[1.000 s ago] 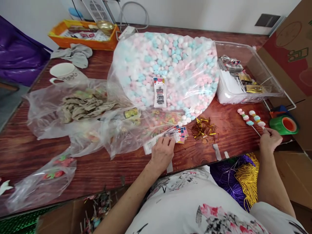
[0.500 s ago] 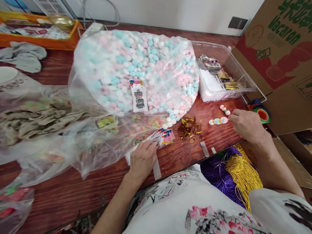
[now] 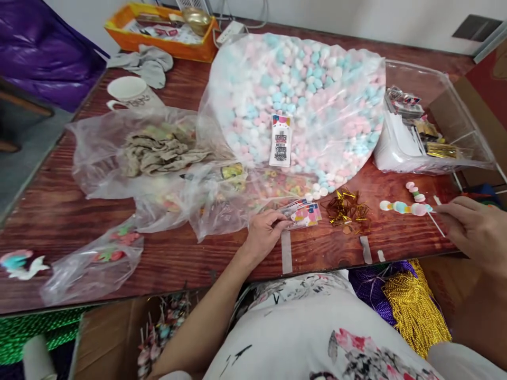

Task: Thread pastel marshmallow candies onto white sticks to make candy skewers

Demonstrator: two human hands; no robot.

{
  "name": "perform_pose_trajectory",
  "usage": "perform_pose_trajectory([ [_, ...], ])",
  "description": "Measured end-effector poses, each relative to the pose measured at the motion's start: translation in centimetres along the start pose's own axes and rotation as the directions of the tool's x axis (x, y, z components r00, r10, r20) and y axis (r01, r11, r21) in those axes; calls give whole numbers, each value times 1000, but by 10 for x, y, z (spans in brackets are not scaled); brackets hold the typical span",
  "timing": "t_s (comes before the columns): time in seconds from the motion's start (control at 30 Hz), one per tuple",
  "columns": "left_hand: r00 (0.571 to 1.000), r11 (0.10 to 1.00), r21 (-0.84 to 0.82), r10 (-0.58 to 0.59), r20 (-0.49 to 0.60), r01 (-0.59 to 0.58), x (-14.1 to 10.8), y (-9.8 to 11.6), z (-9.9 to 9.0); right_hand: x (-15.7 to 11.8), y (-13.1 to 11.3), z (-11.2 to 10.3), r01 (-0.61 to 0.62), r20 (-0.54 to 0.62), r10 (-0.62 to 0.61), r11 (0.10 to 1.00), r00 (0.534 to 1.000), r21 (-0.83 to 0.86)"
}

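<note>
My left hand rests at the table's front, its thumb and fingers closed on the edge of a small stack of clear printed packets. To the right, my right hand is slightly blurred, fingertips pinched at the end of a marshmallow skewer with pink, yellow, blue and white pieces. A second marshmallow skewer lies across behind it, and its white stick slants out below my fingers. Gold twist ties form a loose pile between my hands.
A large clear bag of pastel marshmallows fills the back, a printed packet lying on it. At right stands a clear plastic bin of supplies. Candy bags, a mug and an orange box are at left.
The camera view has swung left, showing more of the table's left side. My right hand has drawn back a little from the skewers, baring a white stick. My left hand stays at the packets.
</note>
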State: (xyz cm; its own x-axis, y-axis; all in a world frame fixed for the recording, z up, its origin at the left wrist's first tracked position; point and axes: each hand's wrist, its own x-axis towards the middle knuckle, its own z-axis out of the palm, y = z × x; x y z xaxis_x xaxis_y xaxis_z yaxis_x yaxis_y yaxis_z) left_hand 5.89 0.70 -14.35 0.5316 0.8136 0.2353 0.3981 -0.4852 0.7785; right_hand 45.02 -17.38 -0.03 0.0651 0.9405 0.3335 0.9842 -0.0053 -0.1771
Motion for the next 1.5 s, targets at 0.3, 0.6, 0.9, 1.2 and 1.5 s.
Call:
perform_pose_trajectory([
  [0.3, 1000, 999, -44, 27, -14, -28, -1, 1, -1, 33, -93, 65, 158, -77, -138, 889, 987, 429],
  [0.6, 990, 991, 5, 133, -40, -133, -5, -3, 5, 39, -90, 78, 320, 25, -350, 882, 937, 345],
  [0.9, 957, 946, 146, 288, 29, -289, -10, -1, 4, 44, -94, 75, 426, 51, -444, 883, 895, 199],
  [1.2, 949, 935, 163, 312, 54, -316, -13, -3, 6, 24, -115, 105, 444, -50, -444, 871, 895, 212],
  [1.5, 905, 834, 354, 378, 195, -424, 15, 10, -3, 15, -123, 110, 385, -164, -349, 850, 923, 360],
])
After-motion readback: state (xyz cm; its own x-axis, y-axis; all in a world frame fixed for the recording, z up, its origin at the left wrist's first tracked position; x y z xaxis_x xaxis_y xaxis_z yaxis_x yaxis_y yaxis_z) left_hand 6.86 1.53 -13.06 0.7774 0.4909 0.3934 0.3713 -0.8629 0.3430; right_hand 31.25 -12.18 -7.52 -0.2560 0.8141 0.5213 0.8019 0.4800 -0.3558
